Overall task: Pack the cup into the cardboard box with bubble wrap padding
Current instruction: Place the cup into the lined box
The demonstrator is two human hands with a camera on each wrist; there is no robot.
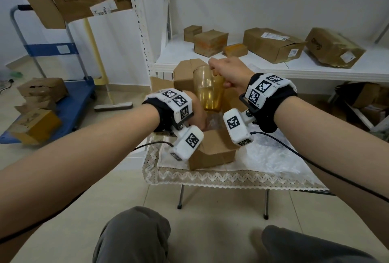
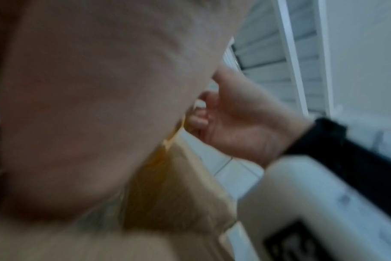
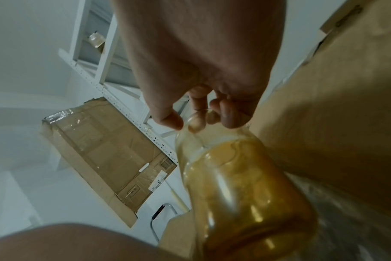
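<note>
Up above the open cardboard box (image 1: pixel 212 149): amber cup (image 1: pixel 209 90), upright, pinched at its rim by right hand (image 1: pixel 229 73). Left hand (image 1: pixel 196 113) down inside the box; grip impossible to tell.

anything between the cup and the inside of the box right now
Partly. The right hand holds the amber cup by its rim above the open cardboard box. The left hand reaches into the opening beside clear wrap; otherwise nothing visible blocks it.
</note>
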